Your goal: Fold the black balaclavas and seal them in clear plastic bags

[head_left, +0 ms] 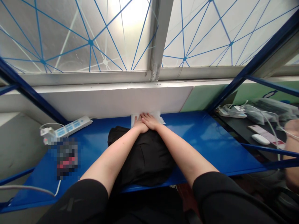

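Note:
My left hand (140, 126) lies over a white sheet, tissue or thin cloth (161, 118), at the back of the blue shelf (91, 149). Crossing onto it, my right hand (150, 121) overlaps its fingers. Both sets of fingers look stretched out and flat, pressing down rather than gripping. A folded black cloth item (149, 158), perhaps a garment or soft bag, rests under my forearms and partly beneath my left hand. Most of the white sheet is hidden by my hands and the black cloth.
On the left are a white power strip (73, 126) and a blurred-out device (67, 158) with a white cable. Blue metal posts (230, 88) flank the shelf. To the right, a neighbouring black desk holds a pink phone (266, 135), a white mouse (260, 139) and another person's arm (291, 152).

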Demonstrator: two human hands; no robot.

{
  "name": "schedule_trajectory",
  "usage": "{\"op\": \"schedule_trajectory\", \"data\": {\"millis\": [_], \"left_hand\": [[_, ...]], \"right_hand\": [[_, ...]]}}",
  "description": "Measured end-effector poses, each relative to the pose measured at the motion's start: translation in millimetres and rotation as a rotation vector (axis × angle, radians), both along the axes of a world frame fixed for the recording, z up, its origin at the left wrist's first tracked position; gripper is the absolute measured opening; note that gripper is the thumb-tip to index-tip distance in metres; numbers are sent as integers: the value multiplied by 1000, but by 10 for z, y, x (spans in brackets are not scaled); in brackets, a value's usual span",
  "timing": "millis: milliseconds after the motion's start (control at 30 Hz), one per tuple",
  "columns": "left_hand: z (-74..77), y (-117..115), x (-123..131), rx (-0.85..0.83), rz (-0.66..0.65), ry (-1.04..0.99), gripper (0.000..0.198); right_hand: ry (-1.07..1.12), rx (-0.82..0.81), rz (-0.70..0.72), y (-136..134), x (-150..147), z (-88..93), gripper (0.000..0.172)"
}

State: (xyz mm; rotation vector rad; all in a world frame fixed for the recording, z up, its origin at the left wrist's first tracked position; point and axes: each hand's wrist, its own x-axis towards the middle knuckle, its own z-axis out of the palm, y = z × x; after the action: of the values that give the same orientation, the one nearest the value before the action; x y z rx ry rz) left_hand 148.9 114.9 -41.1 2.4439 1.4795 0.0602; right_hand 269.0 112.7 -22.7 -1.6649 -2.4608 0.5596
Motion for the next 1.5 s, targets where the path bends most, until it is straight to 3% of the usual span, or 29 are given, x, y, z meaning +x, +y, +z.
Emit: {"op": "schedule_trajectory", "data": {"millis": [367,533,667,833,1000,1267,1400,1500], "left_hand": [[-4,14,-36,-32,58,0,76],[23,7,-40,-22,175,-8,79],[62,-17,-122,-45,259,28,81],[77,-54,-448,-81,277,77,88],[46,-94,-719,-29,261,55,83],[-7,-57,-754,30,278,-12,79],[38,-18,-813,9,272,-41,86],[78,-22,-903,-15,207,-42,81]], "right_hand": [[-189,-92,-372,70,430,-166,84],[-230,-103,-399,73,532,-175,90],[-223,-99,-411,64,503,-169,90],[-231,-138,-421,63,476,-130,89],[-241,-181,-578,47,372,-79,92],[-217,-207,-629,32,116,-127,97],[-212,-236,-624,49,1,-127,104],[-200,-258,-658,72,-77,-122,106]]}}
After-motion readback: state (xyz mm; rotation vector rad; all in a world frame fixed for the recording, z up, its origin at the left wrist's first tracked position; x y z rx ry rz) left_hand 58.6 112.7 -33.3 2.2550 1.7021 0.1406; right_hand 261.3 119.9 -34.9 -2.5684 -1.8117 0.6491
